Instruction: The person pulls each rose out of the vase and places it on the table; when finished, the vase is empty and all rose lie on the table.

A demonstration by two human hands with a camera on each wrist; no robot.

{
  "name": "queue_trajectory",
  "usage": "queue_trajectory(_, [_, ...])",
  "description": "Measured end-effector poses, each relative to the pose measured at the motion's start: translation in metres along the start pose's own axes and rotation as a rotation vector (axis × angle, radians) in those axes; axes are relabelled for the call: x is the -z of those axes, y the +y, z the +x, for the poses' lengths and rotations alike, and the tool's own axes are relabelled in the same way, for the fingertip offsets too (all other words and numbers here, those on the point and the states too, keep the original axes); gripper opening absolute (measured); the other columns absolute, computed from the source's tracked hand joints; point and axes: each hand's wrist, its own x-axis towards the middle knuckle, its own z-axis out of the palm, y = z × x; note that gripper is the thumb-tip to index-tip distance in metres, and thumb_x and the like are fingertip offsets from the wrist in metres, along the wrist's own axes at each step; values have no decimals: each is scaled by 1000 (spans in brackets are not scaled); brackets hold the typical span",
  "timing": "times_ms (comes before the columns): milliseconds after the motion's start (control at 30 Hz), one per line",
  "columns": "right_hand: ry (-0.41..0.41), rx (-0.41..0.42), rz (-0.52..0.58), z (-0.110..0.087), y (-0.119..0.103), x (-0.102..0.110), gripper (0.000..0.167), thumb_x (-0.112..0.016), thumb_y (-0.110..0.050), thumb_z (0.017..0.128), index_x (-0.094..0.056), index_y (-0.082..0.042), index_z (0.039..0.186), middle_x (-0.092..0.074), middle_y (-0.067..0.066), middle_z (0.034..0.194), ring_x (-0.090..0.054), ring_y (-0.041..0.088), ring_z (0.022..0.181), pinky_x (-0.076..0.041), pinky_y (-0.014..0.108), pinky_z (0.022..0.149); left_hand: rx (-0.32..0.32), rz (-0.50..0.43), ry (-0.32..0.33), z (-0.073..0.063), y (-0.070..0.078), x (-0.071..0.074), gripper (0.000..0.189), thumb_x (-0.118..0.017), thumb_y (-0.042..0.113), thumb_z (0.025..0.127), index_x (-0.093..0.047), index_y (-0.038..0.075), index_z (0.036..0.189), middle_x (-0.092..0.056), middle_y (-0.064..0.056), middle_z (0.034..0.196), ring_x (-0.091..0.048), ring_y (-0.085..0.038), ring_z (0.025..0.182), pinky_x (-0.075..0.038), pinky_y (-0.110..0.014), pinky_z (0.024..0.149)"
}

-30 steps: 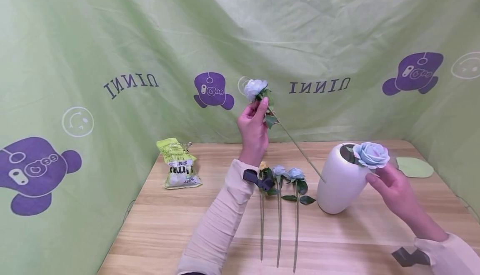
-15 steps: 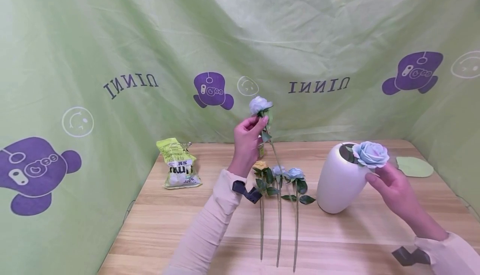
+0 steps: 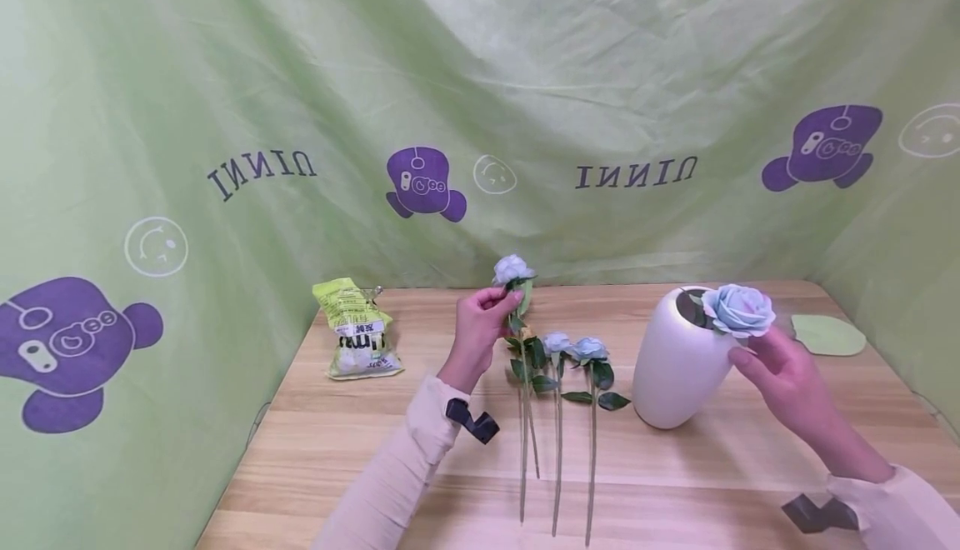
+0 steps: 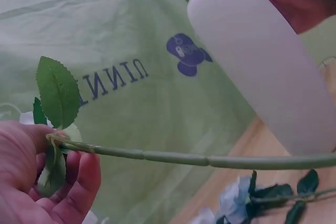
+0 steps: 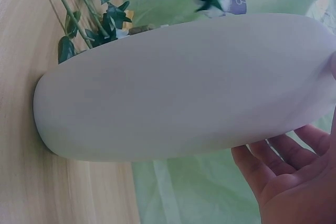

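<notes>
My left hand (image 3: pixel 480 325) pinches an artificial pale blue rose (image 3: pixel 512 269) by the stem under its bloom, with the stem hanging down. In the left wrist view, leaves (image 4: pixel 58 93) stick out around the fingers. Below it a yellow rose (image 3: pixel 527 332) lies on the table, partly hidden by the held flower. Two blue roses (image 3: pixel 557 342) lie beside it, stems toward me. My right hand (image 3: pixel 795 383) holds the white vase (image 3: pixel 667 375) near its top, thumb on the near side, fingers (image 5: pixel 257 166) round behind. A large blue rose (image 3: pixel 738 311) leans out of the vase mouth.
A yellow-green plastic packet (image 3: pixel 358 333) lies at the back left of the wooden table (image 3: pixel 300 467). A flat pale green piece (image 3: pixel 828 335) lies at the back right. Green printed cloth (image 3: pixel 600 100) hangs behind and at both sides.
My left hand has come down and a little left with the pale blue rose, its stem swinging from a slant toward the vase to nearly upright. My right hand and the vase stay put.
</notes>
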Motion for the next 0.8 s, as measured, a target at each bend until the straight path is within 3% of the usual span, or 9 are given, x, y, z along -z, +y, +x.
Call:
queue_trajectory(267, [0,18,56,2,0,-1,62,-52,19,91,-45,-6,148,-51,-26,141,-53,-15,120,-48,1,90,79,129,21,-4,-22,22,21,-80,9,84,-70,-3,99,-65,7,74,-60,-7,65,-56,-23,45])
queue_trajectory(567, [5,14,111,0,3,0,63,-51,20,91,-48,-8,146,-53,-24,140,-55,-14,120,-48,1,91,130,269,-25,-7,-33,40,15,-77,6,84,-69,-3,94,-63,6,73,-57,-8,56,-54,-22,42])
queue_trajectory(800, [-4,-3,1,0,1,1,62,-54,16,92,-46,-9,148,-48,-29,141,-52,-18,118,-47,0,89,139,377,0,-5,-43,52,17,-79,7,83,-69,-2,93,-63,3,73,-58,-9,54,-57,-27,45])
